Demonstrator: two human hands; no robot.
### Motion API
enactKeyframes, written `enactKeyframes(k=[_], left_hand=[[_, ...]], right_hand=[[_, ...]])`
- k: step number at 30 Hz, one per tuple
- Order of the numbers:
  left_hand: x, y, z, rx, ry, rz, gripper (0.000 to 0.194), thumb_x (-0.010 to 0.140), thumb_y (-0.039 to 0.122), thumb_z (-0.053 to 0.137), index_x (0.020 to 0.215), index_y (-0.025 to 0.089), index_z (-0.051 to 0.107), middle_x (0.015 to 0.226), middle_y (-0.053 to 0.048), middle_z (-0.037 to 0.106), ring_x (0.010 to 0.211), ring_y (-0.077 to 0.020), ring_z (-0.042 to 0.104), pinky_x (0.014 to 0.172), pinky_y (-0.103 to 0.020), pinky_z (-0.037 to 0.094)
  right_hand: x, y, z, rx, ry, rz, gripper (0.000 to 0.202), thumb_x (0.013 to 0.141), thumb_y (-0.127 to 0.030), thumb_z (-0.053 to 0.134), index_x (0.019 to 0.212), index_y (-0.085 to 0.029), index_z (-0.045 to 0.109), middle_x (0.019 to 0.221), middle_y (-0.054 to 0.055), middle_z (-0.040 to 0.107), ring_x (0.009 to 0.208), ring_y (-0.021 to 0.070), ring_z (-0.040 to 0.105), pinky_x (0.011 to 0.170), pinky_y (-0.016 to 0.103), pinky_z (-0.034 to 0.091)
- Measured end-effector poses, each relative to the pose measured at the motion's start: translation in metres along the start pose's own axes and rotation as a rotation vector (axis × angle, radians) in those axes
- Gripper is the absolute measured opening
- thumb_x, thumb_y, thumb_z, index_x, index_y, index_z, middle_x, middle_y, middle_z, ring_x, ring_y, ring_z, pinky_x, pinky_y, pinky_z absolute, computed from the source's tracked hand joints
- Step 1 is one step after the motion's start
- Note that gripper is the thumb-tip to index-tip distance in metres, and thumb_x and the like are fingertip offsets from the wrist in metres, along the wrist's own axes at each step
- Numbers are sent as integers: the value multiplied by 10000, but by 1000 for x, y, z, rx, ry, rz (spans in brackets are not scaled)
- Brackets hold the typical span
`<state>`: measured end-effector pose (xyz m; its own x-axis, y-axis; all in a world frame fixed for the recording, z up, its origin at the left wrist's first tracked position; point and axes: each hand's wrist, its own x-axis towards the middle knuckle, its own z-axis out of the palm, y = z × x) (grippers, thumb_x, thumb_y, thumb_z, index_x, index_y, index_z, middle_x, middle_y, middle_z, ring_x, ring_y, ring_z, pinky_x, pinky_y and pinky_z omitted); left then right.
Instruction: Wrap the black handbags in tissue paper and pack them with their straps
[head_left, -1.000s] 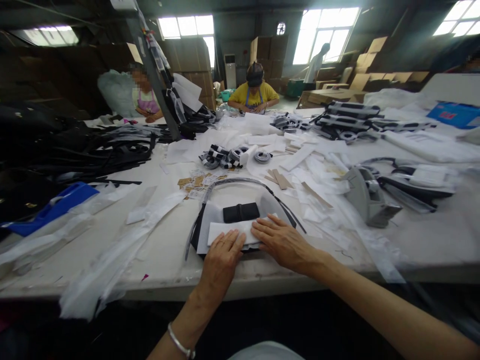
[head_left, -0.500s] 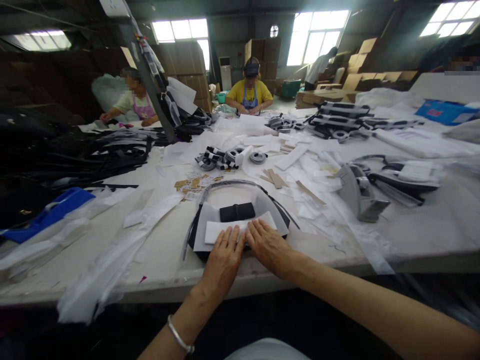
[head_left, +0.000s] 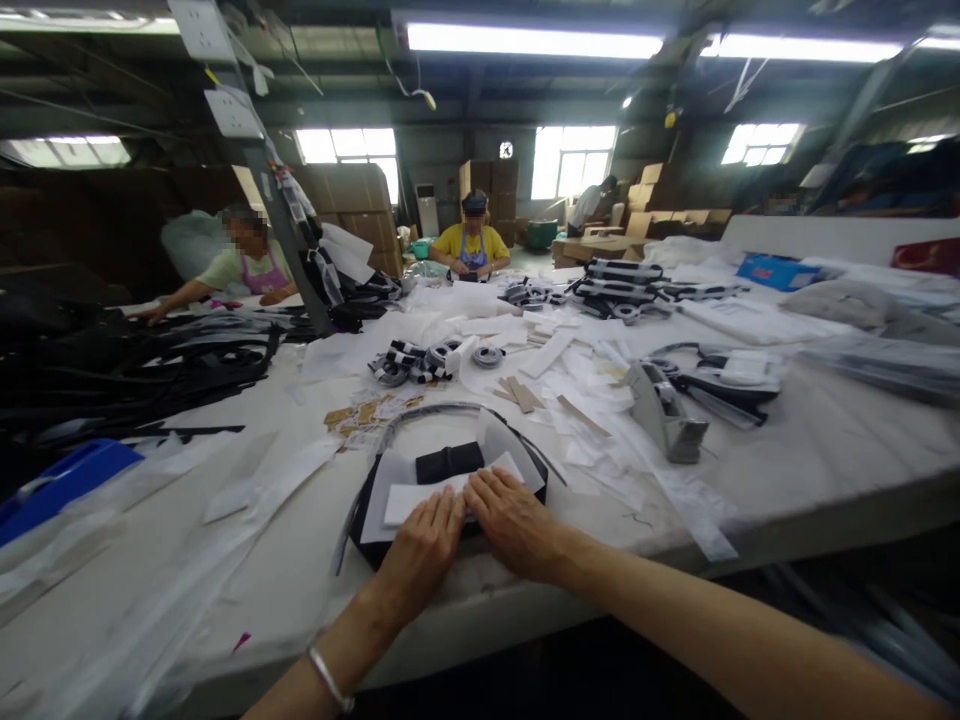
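A black handbag [head_left: 370,553] lies at the table's front edge, its looped handle [head_left: 431,411] wrapped in clear plastic and pointing away from me. White sheet material covers much of its face. On this sit a folded white pad [head_left: 409,506] and, just beyond it, a small black folded piece [head_left: 450,462] with a band round its middle. My left hand [head_left: 424,535] lies on the pad's near edge with the fingers stretched out. Beside it my right hand [head_left: 517,522] rests flat on the pad's right part, fingers extended. Both palms hide the bag's near side.
A grey tape dispenser [head_left: 667,418] stands to the right. Coiled grey straps [head_left: 489,356], tan card strips [head_left: 517,394] and small tags [head_left: 360,415] lie beyond the bag. Black straps [head_left: 202,370] and a blue object [head_left: 67,485] are at left. A person in yellow [head_left: 470,245] sits opposite.
The camera view has tilted up and turned a little right, so ceiling lights now show. Both hands stay on the white pad, with little visible movement against the bag.
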<state>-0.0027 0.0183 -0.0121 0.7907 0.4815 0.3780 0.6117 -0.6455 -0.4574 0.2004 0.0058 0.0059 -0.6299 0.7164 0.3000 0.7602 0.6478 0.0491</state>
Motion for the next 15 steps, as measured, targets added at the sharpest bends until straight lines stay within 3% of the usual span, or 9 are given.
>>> enactKeyframes(k=[4, 8, 12, 15], left_hand=[[-3, -6, 7, -20, 138, -33, 543, 809, 1, 358, 1316, 98, 525, 1275, -166, 650, 1124, -220, 647, 955, -334, 503], [-7, 4, 16, -31, 246, -113, 584, 799, 147, 447, 1382, 132, 468, 1282, -135, 651, 1148, -253, 623, 976, -368, 487], [-12, 12, 34, 29, 312, -143, 706, 833, 181, 456, 1517, 147, 281, 1319, -116, 633, 1194, -265, 592, 1024, -388, 433], [-15, 7, 49, 46, 400, -122, 666, 885, 206, 442, 1528, 162, 273, 1244, -101, 681, 1129, -247, 628, 988, -372, 432]], right_hand=[[7, -2, -11, 53, -39, 26, 595, 804, -238, 583, 1338, 1, 475, 1340, 244, 545, 1251, 349, 493, 1126, 485, 341], [9, 0, -16, 108, -84, 52, 702, 738, -384, 678, 1321, -36, 496, 1287, 208, 585, 1185, 345, 534, 1116, 472, 353], [3, 2, -4, 84, -78, 22, 836, 760, -503, 679, 1401, -34, 416, 1403, 233, 509, 1294, 365, 470, 1152, 471, 313], [1, 5, 5, 87, -74, 13, 756, 838, -454, 610, 1437, -56, 377, 1459, 224, 468, 1353, 348, 429, 1173, 459, 295]])
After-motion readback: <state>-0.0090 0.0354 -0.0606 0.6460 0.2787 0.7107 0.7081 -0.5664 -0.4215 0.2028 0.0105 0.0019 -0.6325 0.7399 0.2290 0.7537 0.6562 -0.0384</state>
